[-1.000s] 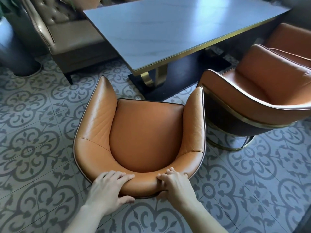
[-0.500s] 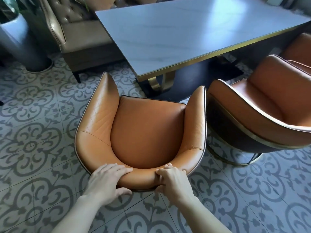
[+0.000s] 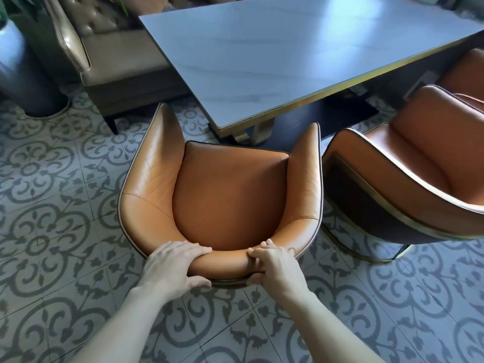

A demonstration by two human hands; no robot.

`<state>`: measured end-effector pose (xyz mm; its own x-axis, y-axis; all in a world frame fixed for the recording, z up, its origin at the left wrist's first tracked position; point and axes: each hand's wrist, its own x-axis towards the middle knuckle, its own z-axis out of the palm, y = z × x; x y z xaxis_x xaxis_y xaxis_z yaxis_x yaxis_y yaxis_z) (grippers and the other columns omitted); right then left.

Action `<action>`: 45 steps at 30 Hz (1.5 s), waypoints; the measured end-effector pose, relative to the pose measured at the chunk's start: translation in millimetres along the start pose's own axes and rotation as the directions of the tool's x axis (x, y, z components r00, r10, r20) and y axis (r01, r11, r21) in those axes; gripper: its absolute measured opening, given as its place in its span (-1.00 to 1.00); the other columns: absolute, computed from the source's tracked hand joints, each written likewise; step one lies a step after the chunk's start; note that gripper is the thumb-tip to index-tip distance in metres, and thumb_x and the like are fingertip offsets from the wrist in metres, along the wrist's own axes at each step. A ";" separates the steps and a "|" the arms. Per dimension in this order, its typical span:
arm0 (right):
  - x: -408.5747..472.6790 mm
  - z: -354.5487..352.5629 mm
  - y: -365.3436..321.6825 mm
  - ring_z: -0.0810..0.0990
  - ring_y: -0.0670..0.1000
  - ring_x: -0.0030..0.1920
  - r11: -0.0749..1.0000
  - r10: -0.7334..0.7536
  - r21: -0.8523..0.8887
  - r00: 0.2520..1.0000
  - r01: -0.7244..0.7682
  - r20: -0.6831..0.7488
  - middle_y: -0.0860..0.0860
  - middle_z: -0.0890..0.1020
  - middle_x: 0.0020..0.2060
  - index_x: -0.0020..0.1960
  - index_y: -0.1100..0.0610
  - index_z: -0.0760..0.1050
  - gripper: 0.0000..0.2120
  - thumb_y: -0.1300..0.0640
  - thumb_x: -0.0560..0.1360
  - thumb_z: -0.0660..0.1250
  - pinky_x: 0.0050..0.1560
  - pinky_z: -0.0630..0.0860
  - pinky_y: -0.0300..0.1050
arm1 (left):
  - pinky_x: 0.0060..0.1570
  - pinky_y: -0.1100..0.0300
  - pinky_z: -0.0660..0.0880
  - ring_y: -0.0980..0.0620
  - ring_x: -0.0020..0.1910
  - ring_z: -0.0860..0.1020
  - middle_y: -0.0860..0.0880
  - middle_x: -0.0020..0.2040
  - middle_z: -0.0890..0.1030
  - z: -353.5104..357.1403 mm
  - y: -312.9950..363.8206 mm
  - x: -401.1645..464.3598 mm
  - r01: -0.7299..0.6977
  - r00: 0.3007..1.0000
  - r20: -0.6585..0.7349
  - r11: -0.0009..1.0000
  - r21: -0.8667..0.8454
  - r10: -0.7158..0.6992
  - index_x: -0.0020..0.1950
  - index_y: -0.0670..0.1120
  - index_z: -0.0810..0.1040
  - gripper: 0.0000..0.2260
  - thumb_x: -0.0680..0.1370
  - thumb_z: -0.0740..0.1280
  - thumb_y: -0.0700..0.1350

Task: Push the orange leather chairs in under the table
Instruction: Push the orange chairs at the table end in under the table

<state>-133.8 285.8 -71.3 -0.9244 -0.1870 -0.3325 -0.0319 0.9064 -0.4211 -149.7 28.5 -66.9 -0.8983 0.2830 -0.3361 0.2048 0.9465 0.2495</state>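
An orange leather tub chair (image 3: 227, 195) stands in front of me, its open side facing the near corner of the grey marble table (image 3: 275, 48). My left hand (image 3: 172, 265) and my right hand (image 3: 275, 265) both grip the top of its backrest, fingers over the rim and thumbs behind. The seat front sits just short of the table's gold edge. A second orange chair (image 3: 408, 179) stands to the right, angled toward the table, close beside the first one's right arm. Part of a third orange chair (image 3: 466, 74) shows at the far right edge.
A tan tufted leather sofa (image 3: 104, 48) stands at the back left, beside the table's left end. A grey planter (image 3: 23, 82) is at the far left. The table has a gold leg on a dark base (image 3: 314, 119). The floor is patterned tile.
The chair I hold has moved forward toward the table, and I have stepped in behind it. Both hands keep the same grip on the backrest.
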 end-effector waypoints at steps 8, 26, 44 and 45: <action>0.5 0.4 -3.2 0.39 0.07 0.28 0.993 -0.033 -0.111 0.998 0.027 -0.054 -0.02 0.50 0.25 0.48 -0.05 0.41 -0.41 -0.09 0.49 0.49 0.21 0.35 0.18 | 0.55 0.08 -0.01 0.13 0.52 0.19 0.22 0.52 0.31 -1.9 -1.5 8.6 0.009 1.000 0.019 1.000 0.011 -0.009 0.51 0.32 0.22 -0.30 0.42 0.31 0.45; -149.8 -210.0 162.6 -0.02 0.17 0.67 0.948 0.263 -0.136 0.947 -0.289 -0.183 0.14 0.08 0.67 0.67 -0.14 -0.03 -0.02 -0.53 0.43 0.26 0.56 0.00 0.46 | 0.56 -0.07 -0.07 -0.01 0.59 0.06 0.03 0.62 0.14 -88.1 285.2 10.1 -0.049 0.998 -0.043 0.999 0.023 0.050 0.60 0.21 0.04 -0.24 0.49 0.20 0.43; -261.5 -378.8 433.2 -0.06 0.10 0.67 0.898 0.428 -0.032 0.887 -0.440 -0.175 0.07 0.05 0.68 0.66 -0.15 -0.02 -0.01 -0.57 0.41 0.25 0.53 -0.07 0.55 | 0.55 -0.11 0.04 -0.03 0.57 0.12 0.03 0.61 0.16 -90.3 628.9 95.0 -0.234 0.971 -0.042 0.969 0.074 0.237 0.58 0.24 0.05 -0.12 0.35 0.21 0.54; -258.3 -383.2 448.9 -0.06 0.09 0.67 0.893 0.437 -0.034 0.883 -0.449 -0.172 0.06 0.05 0.68 0.66 -0.15 -0.03 0.00 -0.56 0.41 0.25 0.53 -0.06 0.56 | 0.54 -0.11 0.05 -0.04 0.57 0.13 0.02 0.61 0.17 -86.8 638.8 107.6 -0.237 0.970 -0.033 0.969 0.071 0.239 0.59 0.23 0.05 -0.12 0.36 0.22 0.54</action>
<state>-55.0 886.1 148.9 -0.8953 0.2963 -0.3327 0.3736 0.9061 -0.1984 -149.2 650.0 135.1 -0.8355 0.4960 -0.2364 0.4386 0.8612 0.2570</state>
